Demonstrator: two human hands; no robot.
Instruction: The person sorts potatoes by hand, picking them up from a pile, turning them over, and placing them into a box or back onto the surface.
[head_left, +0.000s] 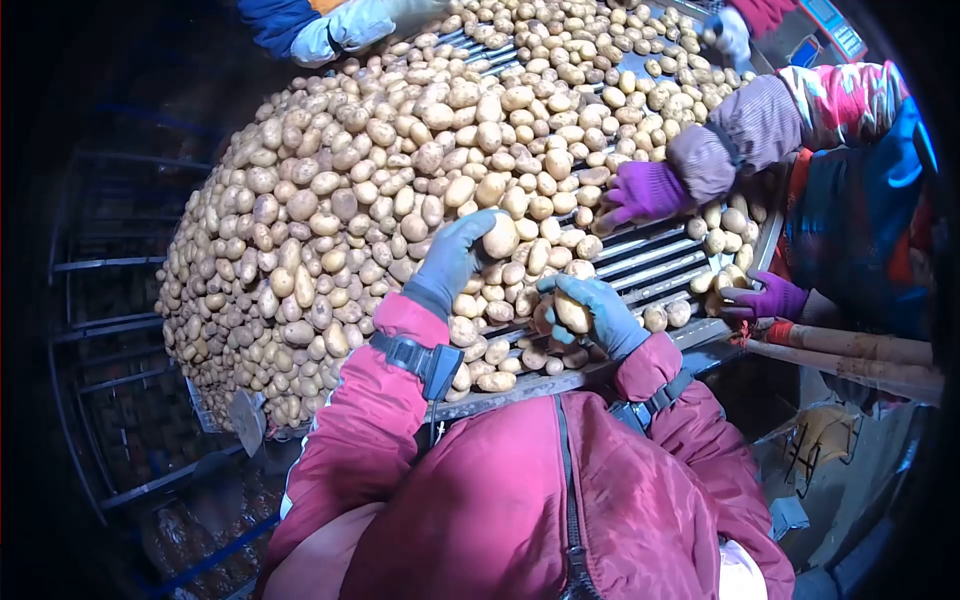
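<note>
A roller sorting table (650, 262) carries a thick bed of pale potatoes (330, 200). My left hand (455, 255), in a grey-blue glove, curls around one potato (500, 237) just above the pile. My right hand (590, 312), gloved the same, grips another potato (571, 312) near the table's front edge. Both my sleeves are red, and a black strap with a device (425, 362) sits on my left wrist.
A co-worker on the right, in purple gloves (645, 192), reaches into the potatoes; their other hand (765, 298) holds potatoes at the table's edge. Two more gloved hands (345, 28) work at the far end. Metal bars (110, 265) stand left, wooden poles (850, 345) right.
</note>
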